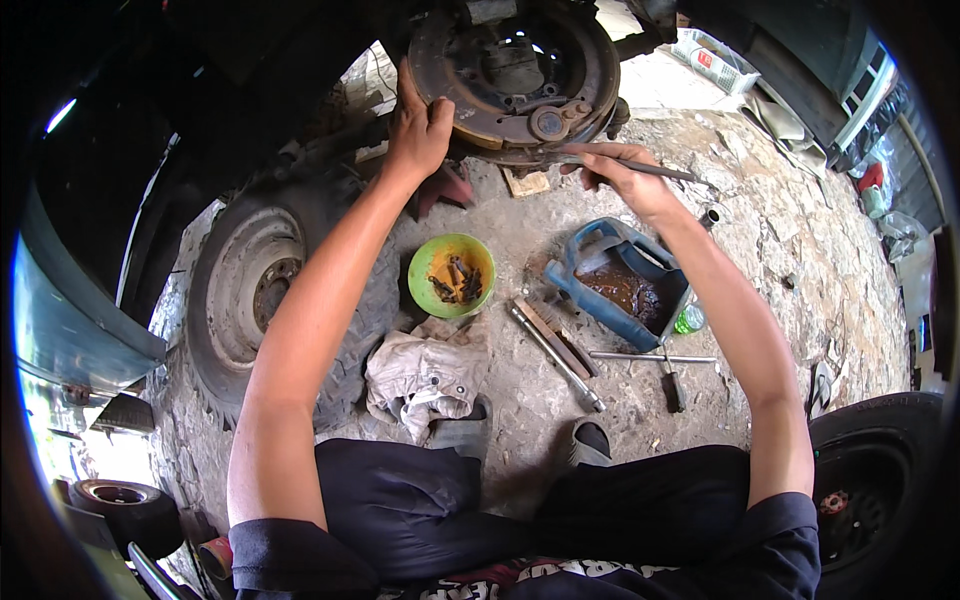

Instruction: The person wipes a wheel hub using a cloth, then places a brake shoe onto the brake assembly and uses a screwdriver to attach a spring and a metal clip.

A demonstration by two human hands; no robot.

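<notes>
A rusty drum brake assembly (513, 75) with curved brake shoes hangs at the top of the head view. My left hand (418, 132) is closed on the left edge of a brake shoe (477, 132), thumb on the front; some fingertips are hidden behind it. My right hand (625, 178) grips a long, dark, thin metal bar (678, 174). Its left end reaches the lower rim of the assembly; whether it touches cannot be told. Below my hands, a green bowl (452, 254) holds small rusty parts, and a cut-open blue jug (655, 268) contains dark brown liquid.
A removed wheel (250, 285) lies left, beside a crumpled light cloth (425, 375). A brush (556, 338), a metal rod (566, 362) and a black-handled screwdriver (672, 385) rest on rough concrete. Another tyre (880, 430) stands lower right; a white crate (715, 62) is far right.
</notes>
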